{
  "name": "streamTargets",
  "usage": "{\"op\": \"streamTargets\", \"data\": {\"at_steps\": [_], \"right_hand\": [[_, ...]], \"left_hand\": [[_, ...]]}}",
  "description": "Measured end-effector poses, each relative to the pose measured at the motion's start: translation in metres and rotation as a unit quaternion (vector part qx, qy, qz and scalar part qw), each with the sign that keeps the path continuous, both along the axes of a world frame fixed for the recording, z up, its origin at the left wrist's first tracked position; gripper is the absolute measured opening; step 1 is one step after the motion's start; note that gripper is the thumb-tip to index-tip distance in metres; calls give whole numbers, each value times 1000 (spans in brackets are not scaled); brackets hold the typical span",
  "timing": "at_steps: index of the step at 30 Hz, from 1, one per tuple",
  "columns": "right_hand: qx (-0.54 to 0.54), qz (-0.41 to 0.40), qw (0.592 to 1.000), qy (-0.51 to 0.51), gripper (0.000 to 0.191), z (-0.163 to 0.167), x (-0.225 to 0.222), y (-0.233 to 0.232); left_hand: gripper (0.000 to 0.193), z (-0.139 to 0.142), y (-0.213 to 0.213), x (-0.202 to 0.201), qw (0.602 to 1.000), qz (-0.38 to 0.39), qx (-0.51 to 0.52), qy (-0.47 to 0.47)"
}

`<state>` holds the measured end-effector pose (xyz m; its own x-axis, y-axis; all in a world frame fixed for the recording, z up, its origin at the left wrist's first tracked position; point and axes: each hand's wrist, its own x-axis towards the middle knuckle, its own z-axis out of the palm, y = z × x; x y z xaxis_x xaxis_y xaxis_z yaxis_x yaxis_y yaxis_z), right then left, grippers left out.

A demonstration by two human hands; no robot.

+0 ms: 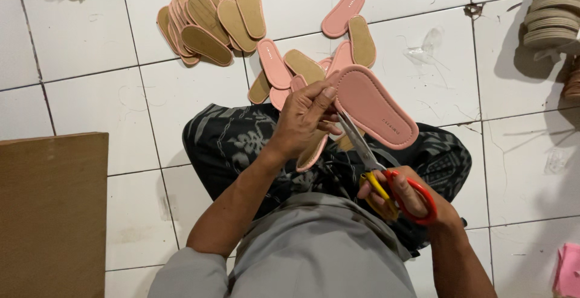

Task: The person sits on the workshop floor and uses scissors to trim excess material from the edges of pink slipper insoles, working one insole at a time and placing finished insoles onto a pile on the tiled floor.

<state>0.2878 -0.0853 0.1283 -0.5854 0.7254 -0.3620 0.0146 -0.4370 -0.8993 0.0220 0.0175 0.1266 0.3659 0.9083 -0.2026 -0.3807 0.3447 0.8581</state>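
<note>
Grey short-sleeved shirt, dark patterned sarong, bare forearms.

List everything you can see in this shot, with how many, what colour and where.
Held insole: one, pink, above the lap, in the left hand.
Scissors: one pair, red and yellow handles, blades at the held insole's edge.
Fanned insole pile: many, tan, top centre floor.
Loose insoles: several, pink and tan, floor past the knees.
Stacked soles: a stack, tan, top right.
Board: one, brown, lower left.
Cloth: one, pink, bottom right corner.
Tiled floor: white.
Left hand: grips the insole.
Right hand: in the scissor handles.
</note>
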Motion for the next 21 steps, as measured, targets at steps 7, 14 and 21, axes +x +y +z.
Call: {"op": "streamTargets", "data": {"at_steps": [7, 14, 21], "right_hand": [[-175, -50, 963, 199, 94, -9, -1, -7], [186, -300, 927, -128, 49, 23, -6, 13], [104, -354, 929, -24, 25, 37, -34, 30]], "left_hand": [[35, 2, -1, -1, 1000, 0, 0, -24], [37, -4, -4, -1, 999, -10, 2, -32], [25, -3, -23, 8, 996, -45, 14, -72]]}}
